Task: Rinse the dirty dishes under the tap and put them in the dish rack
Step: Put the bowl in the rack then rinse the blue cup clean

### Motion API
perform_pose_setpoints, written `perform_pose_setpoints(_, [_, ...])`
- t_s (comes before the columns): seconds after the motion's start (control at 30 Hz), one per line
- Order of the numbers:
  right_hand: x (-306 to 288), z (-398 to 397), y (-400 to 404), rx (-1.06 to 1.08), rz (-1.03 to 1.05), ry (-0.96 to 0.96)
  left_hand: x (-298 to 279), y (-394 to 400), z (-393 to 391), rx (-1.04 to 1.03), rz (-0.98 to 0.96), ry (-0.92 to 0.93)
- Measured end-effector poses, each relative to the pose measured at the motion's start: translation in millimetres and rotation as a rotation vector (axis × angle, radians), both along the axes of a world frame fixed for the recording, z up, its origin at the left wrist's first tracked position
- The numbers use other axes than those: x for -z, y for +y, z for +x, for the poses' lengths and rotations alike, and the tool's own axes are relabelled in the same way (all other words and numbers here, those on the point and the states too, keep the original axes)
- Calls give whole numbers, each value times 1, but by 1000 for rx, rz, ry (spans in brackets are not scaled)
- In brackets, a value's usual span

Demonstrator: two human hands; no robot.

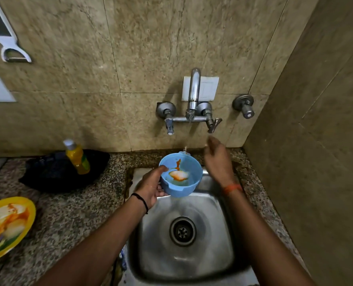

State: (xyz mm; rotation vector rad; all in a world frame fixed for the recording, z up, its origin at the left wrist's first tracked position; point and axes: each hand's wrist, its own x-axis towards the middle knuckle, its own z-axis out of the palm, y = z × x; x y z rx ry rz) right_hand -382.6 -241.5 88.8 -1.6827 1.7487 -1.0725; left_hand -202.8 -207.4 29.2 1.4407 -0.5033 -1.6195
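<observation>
One light, stiff plastic bowl [180, 174], probably slick when wet, is gripped at its nine-o'clock rim by the left hand [152, 185]; right hand [218, 156] hovers open.

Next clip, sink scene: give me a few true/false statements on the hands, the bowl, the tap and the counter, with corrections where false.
1. The left hand holds the blue bowl over the sink. True.
2. The bowl is clean. False: orange residue sits inside it.
3. The right hand grips the tap. False: it is open, below the tap's right handle, touching nothing.
4. A yellow plate with food residue lies on the counter. True.
5. The yellow bottle stands in the sink. False: it stands on the counter.
</observation>
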Motion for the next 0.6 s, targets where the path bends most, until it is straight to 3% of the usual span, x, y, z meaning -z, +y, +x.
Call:
perform_pose_setpoints(0.13, [12,18,57,-573,105,345,0,1,-7,0,-20,-17])
perform_pose_setpoints(0.23, [27,19,54,-578,164,679,0,3,-12,7,-112,-65])
perform_pose_setpoints(0.4, [36,35,27,-484,241,732,0,2,-20,13,-173,-41])
perform_pose_setpoints(0.53, [31,37,36,-693,306,548,-1,2,-7,17,-184,-69])
perform_pose_setpoints(0.6, [28,32,37,-635,274,661,2,4,-1,27,-180,-69])
